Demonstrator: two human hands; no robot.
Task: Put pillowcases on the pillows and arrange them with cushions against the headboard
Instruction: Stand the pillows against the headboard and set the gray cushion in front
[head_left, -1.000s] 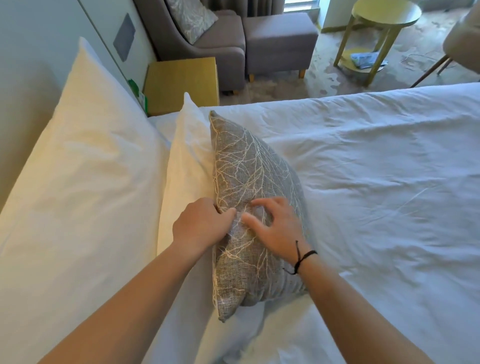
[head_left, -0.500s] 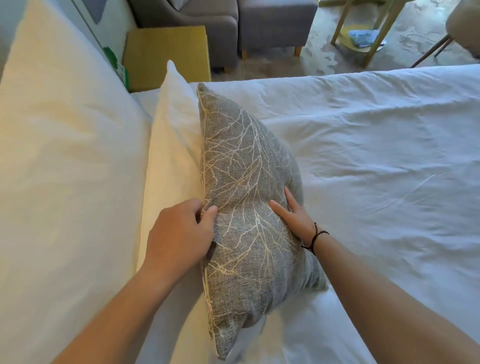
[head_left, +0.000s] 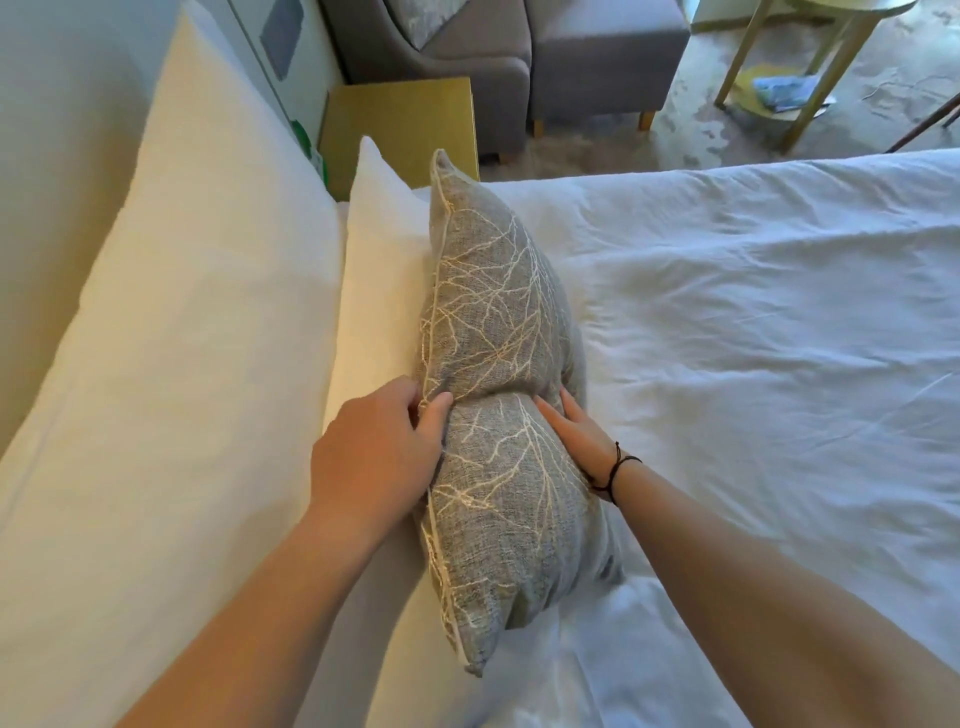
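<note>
Your left hand (head_left: 374, 457) pinches the piped top seam of the grey cushion (head_left: 498, 415), fingers (head_left: 434, 415) curled over it and closed on the fabric. Your right hand (head_left: 576, 434) lies flat and open against the cushion's front face, pressing a dent into it. The cushion stands on edge on the bed (head_left: 753, 338), squeezed between both sets of fingers. Just behind your left fingers it leans on a white pillow (head_left: 379, 260). Beyond that, a larger pillow (head_left: 182, 312). Farthest off, a yellow nightstand (head_left: 400, 124).
</note>
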